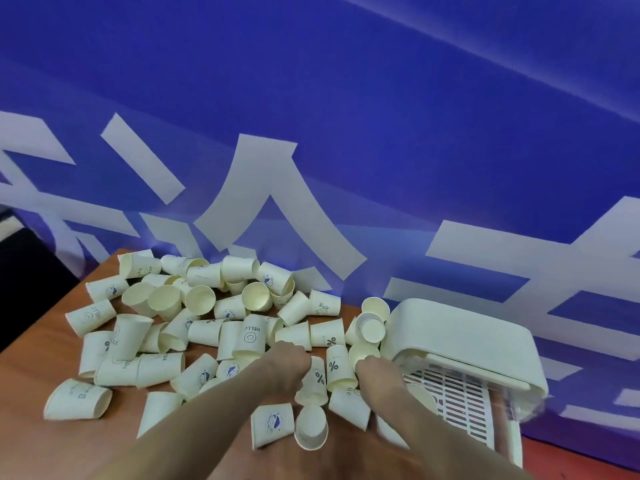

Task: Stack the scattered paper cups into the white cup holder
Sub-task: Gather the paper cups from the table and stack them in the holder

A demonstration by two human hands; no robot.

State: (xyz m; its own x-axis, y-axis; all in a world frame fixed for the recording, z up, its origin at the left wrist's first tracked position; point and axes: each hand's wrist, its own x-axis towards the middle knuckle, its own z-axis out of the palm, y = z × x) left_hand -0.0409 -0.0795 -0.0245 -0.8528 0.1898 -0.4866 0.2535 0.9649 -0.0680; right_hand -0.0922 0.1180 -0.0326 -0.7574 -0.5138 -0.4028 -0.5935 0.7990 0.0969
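Several pale paper cups [194, 327], some printed with "HELLO" or "%", lie scattered in a heap on the brown table [31, 382]. The white cup holder [464, 337] lies at the right, its slatted basket part [460, 403] facing me. My left hand [287, 367] is curled around a tilted "%" cup [317, 377] in the middle of the heap. My right hand [375, 374] sits just left of the holder with its fingers folded over a cup [363, 351] that peeks out beyond the knuckles. Both forearms cover cups underneath.
A blue banner with large white characters [277, 188] hangs right behind the table and touches the rear cups. The table's left edge drops to a dark floor [27, 271]. A few cups [372, 323] are piled against the holder's left side.
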